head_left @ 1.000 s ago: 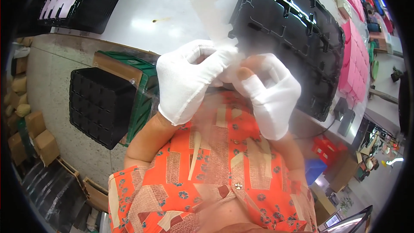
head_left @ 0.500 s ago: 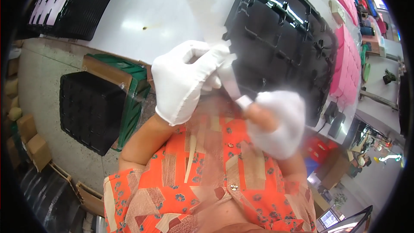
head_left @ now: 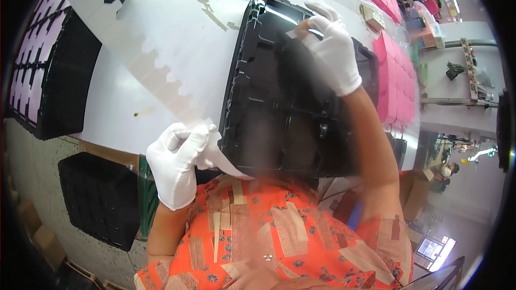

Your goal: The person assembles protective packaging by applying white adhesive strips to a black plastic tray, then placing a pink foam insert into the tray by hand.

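My left hand (head_left: pixel 177 161), in a white glove, pinches a long whitish, partly see-through strip (head_left: pixel 156 80) with a notched edge. From my fingers the strip runs up and left across the table, and a short white tail curls down toward my shirt. My right hand (head_left: pixel 330 48), gloved with bare fingertips showing, is over the far part of a glossy black plastic tray (head_left: pixel 258 86). A small pale piece (head_left: pixel 293 33), like a sticker, is pinched at those fingertips. The tray has moulded compartments and lies on the white table right in front of me.
A stack of black trays with pale pink pieces (head_left: pixel 37 59) stands at the left. Below it, a black crate (head_left: pixel 99 198) sits beside a green crate (head_left: pixel 148 198). Pink blocks (head_left: pixel 395 80) line the right side, near a small whitish box (head_left: pixel 372 17).
My right hand has moved from beside the strip, near my chest, out over the tray. My left hand has shifted left and down, still holding the strip. The view has turned.
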Demonstrator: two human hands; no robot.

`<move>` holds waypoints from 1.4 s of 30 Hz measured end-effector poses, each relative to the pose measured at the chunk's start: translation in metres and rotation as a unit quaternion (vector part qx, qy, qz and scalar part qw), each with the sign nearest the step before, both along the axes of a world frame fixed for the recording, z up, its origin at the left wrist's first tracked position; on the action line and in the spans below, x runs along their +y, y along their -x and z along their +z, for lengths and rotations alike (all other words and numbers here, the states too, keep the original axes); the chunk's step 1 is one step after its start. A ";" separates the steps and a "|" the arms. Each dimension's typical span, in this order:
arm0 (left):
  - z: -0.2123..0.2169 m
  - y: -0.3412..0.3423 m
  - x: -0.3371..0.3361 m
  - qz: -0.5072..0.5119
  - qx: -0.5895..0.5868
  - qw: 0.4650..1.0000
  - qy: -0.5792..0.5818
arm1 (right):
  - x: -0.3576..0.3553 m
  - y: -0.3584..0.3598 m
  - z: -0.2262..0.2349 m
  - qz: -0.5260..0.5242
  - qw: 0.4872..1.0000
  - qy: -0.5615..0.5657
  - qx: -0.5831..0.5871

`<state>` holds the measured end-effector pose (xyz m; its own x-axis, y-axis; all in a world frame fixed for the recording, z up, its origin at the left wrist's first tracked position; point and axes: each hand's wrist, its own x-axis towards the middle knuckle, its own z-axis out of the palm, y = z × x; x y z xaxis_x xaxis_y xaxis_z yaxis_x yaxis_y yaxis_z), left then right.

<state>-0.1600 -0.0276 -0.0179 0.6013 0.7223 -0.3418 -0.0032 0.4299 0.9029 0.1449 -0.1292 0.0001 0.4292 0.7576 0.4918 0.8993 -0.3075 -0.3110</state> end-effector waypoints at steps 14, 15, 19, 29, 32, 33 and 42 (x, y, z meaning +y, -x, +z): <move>-0.004 -0.002 0.003 -0.003 0.008 0.999 0.034 | 0.028 -0.037 -0.019 0.078 0.994 0.038 -0.062; -0.005 -0.002 0.004 -0.003 0.008 0.999 0.035 | 0.028 -0.037 -0.020 0.077 0.994 0.039 -0.067; -0.003 -0.004 0.004 -0.007 0.016 0.999 0.034 | 0.032 -0.037 -0.022 0.070 0.993 0.036 -0.083; 0.003 -0.006 0.002 -0.010 0.033 0.999 0.030 | 0.034 -0.041 -0.027 0.017 0.999 0.048 -0.008; 0.000 0.000 0.005 -0.030 0.013 0.999 0.042 | 0.038 -0.041 -0.026 -0.032 0.998 0.050 -0.003; 0.000 0.001 0.004 -0.030 0.015 0.999 0.041 | 0.037 -0.039 -0.026 -0.034 0.998 0.059 -0.002; 0.010 0.000 0.001 -0.009 0.030 0.999 0.020 | 0.030 -0.045 -0.033 -0.067 0.996 0.060 -0.017</move>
<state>-0.1602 -0.0264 -0.0079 0.5924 0.6964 -0.4052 0.0588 0.4642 0.8838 0.1894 -0.0987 -0.0329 0.5156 0.7487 0.4166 0.8567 -0.4592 -0.2349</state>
